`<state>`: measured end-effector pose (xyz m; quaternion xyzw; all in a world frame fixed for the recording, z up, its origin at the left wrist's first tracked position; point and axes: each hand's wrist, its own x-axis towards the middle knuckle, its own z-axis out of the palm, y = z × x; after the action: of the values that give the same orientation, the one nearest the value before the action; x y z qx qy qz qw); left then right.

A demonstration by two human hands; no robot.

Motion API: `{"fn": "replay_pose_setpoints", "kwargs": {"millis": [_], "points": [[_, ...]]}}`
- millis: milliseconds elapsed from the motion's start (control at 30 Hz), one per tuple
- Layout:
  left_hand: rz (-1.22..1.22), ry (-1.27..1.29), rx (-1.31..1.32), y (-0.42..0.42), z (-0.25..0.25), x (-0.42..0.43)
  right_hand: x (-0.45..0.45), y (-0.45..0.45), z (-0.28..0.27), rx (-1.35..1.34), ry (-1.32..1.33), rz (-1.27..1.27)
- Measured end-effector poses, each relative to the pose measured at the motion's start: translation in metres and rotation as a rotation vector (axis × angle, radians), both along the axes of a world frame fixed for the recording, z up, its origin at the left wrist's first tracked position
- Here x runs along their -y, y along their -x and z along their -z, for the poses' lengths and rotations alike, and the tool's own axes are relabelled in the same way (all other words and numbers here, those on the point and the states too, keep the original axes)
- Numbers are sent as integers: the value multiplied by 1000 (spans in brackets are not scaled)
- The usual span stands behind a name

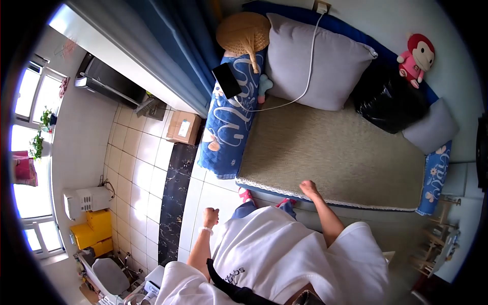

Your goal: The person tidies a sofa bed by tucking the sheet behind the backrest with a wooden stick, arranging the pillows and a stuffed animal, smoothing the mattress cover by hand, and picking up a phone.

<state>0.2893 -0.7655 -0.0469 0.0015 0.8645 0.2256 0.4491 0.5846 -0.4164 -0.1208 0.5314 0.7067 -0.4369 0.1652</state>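
My left hand is closed in a loose fist, held out over the pale floor tiles beside my leg. A white band circles that wrist. My right hand is likewise curled into a fist, above the front edge of the sofa seat. No object shows in either hand, and neither hand visibly touches anything. Directly ahead stands the sofa, with a beige seat cover edged in white lace. A black phone lies on its blue patterned left armrest, with a white charging cable running to the wall socket.
A large grey cushion, a black plastic bag, a smaller cushion and a red monkey toy are along the sofa back. A woven fan rests at the left corner. A cardboard box stands near the blue curtain.
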Motion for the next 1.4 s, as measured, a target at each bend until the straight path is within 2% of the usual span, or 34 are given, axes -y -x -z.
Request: {"fn": "replay_pose_setpoints", "kwargs": {"millis": [33, 167, 233, 300, 433, 467, 600, 767, 867, 900, 1100, 1167, 1233, 1300, 1400], "points": [[-49, -30, -19, 13, -6, 4, 7, 33, -4, -80, -110, -101], [-151, -84, -42, 58, 3, 25, 9, 178, -65, -366, -214, -93], [-166, -98, 11, 76, 1, 27, 0, 242, -90, -488, -390, -117], [-285, -228, 114, 85, -4, 28, -11, 297, -117, -664, -573, -117], [-338, -304, 163, 76, -11, 41, -40, 378, -132, -653, -854, -124], [-362, -283, 184, 70, -11, 48, -45, 394, -137, -544, -867, -116], [-475, -155, 253, 48, -12, 78, -64, 440, -125, -402, -890, -73], [-613, -2, 296, 32, -19, 97, -79, 466, -109, -309, -854, -77], [-620, 2, 308, 36, -23, 83, -86, 469, -110, -339, -770, -71], [-615, 2, 309, 40, -22, 73, -89, 469, -108, -389, -841, -62], [-454, -99, 271, 78, -17, 6, -118, 459, -111, -437, -832, -128], [-382, -152, 234, 95, -22, -22, -132, 452, -105, -542, -809, -185], [-285, -211, 148, 110, -23, -46, -138, 437, -122, -605, -806, -194], [-146, -292, -14, 126, -30, -76, -139, 419, -138, -643, -697, -205], [-28, -415, -61, 151, -42, -136, -131, 384, -169, -716, -648, -219]]}}
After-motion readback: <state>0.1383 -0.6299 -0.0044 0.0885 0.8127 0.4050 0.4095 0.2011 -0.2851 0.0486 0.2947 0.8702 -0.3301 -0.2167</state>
